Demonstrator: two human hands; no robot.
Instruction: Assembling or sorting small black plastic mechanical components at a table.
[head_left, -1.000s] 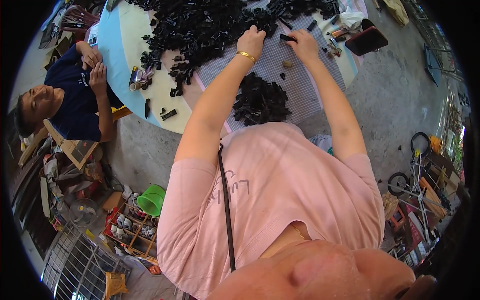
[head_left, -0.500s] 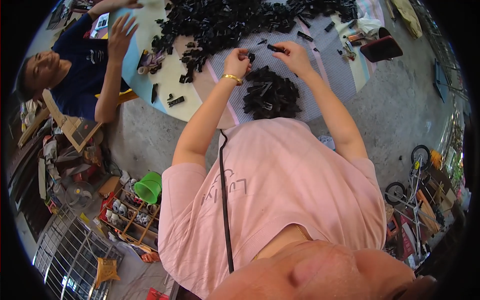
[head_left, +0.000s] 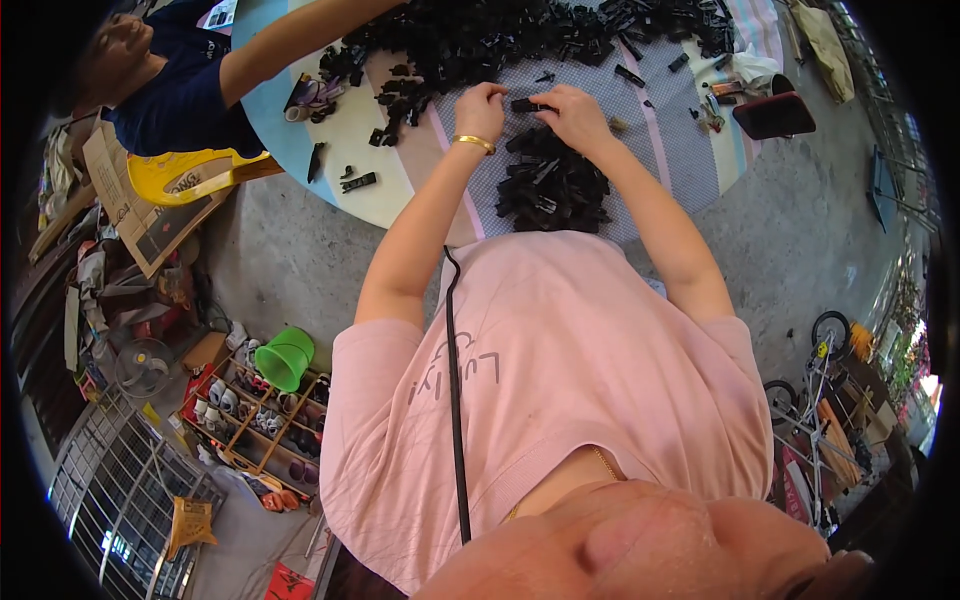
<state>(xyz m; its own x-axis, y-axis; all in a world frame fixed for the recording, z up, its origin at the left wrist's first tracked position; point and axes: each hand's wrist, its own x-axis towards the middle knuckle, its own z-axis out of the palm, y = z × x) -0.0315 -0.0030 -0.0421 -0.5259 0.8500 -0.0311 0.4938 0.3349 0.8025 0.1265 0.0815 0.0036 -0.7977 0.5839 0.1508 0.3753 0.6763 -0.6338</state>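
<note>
Over near pile of black parts (head_left: 552,188) on round table (head_left: 380,200): L hand (head_left: 481,108) & R hand (head_left: 570,112) both pinch one small black part (head_left: 526,104) btwn fingertips.

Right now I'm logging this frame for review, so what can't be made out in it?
- Head view: the small black part between the left hand and right hand is too small to tell its shape.
- Big black pile: cut off by the top edge.
- Table: its near edge is hidden by the pink shirt.
</note>
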